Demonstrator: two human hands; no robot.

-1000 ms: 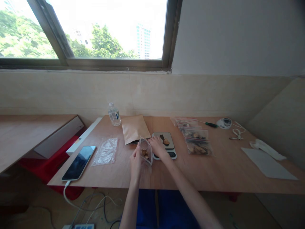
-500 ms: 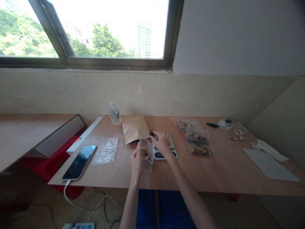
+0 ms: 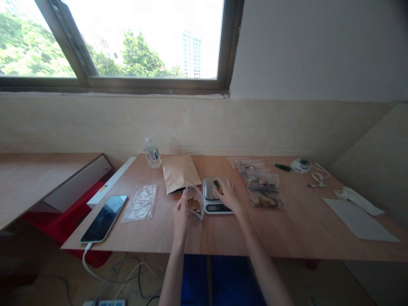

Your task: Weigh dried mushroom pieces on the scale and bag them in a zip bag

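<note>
Head view: one scale (image 3: 209, 192) bears perhaps two pieces (image 3: 216, 184).

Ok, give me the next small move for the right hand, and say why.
Probably pinch the dark piece on the scale with the right hand and lift it toward the clear bag: that hand is right beside the piece, while the left hand holds the bag open next to the scale, with brown pieces inside.

One scale (image 3: 209, 189), one held bag (image 3: 194, 205), one phone (image 3: 103, 219), one bottle (image 3: 152, 154), perhaps four stacked bags (image 3: 266, 198).
</note>
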